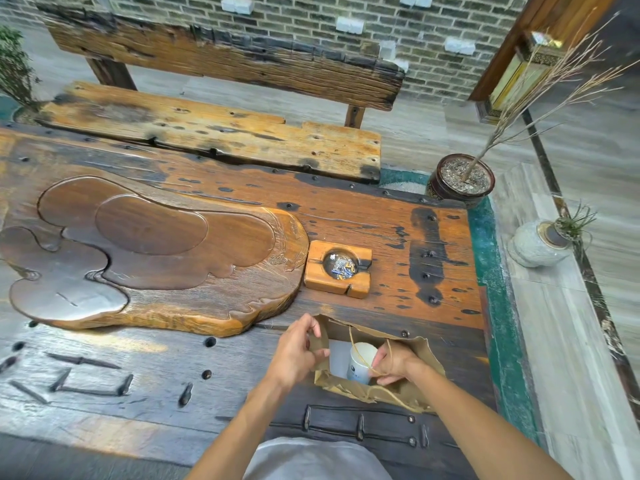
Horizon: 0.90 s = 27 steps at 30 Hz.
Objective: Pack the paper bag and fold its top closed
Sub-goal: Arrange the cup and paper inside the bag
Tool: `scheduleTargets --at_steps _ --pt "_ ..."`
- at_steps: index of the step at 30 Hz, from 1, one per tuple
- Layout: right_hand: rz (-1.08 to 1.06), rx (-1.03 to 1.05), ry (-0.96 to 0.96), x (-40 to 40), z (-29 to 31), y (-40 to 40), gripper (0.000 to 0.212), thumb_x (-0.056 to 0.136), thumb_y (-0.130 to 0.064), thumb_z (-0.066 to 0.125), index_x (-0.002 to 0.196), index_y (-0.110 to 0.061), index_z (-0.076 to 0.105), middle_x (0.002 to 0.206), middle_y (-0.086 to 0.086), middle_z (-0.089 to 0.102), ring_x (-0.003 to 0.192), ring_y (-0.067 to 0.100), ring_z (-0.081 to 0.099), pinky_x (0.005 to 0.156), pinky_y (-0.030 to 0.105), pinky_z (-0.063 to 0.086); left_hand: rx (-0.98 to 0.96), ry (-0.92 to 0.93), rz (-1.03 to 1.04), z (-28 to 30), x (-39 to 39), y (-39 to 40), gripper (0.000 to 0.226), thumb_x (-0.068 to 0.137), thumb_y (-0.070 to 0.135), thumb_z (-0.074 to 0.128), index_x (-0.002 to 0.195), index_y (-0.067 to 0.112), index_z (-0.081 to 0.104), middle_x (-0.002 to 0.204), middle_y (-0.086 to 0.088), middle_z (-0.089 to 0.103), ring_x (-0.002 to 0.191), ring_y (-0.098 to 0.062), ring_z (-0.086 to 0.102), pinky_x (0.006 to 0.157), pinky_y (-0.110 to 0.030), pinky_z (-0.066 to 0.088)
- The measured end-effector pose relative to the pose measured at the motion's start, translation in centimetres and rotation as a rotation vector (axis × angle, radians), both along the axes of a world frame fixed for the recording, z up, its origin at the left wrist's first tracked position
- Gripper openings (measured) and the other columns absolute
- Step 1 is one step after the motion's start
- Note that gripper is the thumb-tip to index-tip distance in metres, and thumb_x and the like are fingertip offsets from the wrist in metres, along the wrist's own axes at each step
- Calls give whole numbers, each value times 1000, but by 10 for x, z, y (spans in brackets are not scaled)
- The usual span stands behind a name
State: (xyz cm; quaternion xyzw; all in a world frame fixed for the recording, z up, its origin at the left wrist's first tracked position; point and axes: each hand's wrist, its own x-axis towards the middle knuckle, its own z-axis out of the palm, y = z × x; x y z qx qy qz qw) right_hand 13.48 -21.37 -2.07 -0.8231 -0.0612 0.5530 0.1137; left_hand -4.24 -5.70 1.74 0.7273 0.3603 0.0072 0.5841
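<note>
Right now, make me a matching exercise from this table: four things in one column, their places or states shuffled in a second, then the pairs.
Things:
1. paper bag
2. white cup
3. wooden ashtray
4. carved tea tray

Places or states:
A. inside the bag
B. between the tray and the table's right end
C. top open, held by the left hand and right hand
D. on the table's left part

Pairs: 1-C, 2-A, 3-B, 4-D

The bag (372,358) stands on the table (398,216) at its near right, a cup (361,362) inside; the ashtray (337,269) sits behind it, the tray (149,258) left.
</note>
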Motion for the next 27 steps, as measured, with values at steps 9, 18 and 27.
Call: scheduleTargets --at_steps 9,18,27 --pt "119 -19 -92 1 0 -5 24 92 -24 65 70 -16 57 81 10 72 51 7 62 48 14 52 10 -4 -7 1 2 0 44 74 11 78 74 35 41 70 6 43 62 -15 39 55 -34 37" --pt "253 -107 -161 -2 9 -5 25 85 -6 69 78 -16 47 62 0 61 45 9 67 35 16 43 21 8 -6 3 4 -1 43 77 9 77 74 34 41 69 7 44 58 -12 38 54 -30 37" --pt "214 -109 -192 -1 4 -9 11 93 -13 61 99 -9 53 67 -4 55 46 3 55 36 10 39 33 12 -12 9 4 0 39 79 6 75 77 26 42 67 8 41 57 -10 34 49 -24 33"
